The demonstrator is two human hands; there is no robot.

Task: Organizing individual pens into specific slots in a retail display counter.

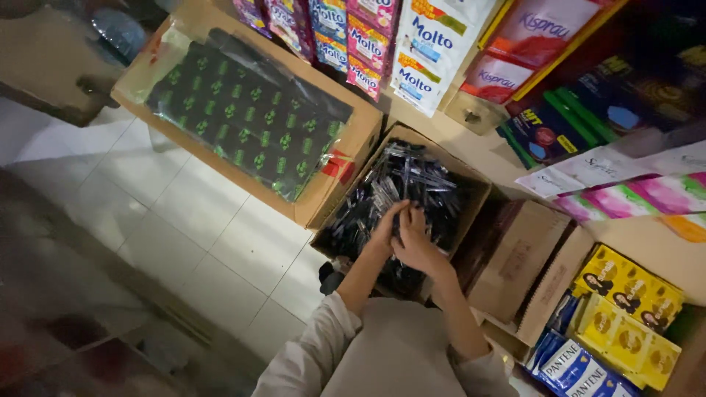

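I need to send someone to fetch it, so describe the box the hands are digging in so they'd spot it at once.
Start at the big flat carton of black packs with green marks on the white tiled floor. Right beside it stands a smaller open cardboard box, where the left hand and right hand meet. It alone is heaped with thin black and silver sachets.

A small shop: hanging sachet strips point(353, 37), stocked cartons point(353, 140), shelved packets point(625, 294) over tiled floor point(184, 220).
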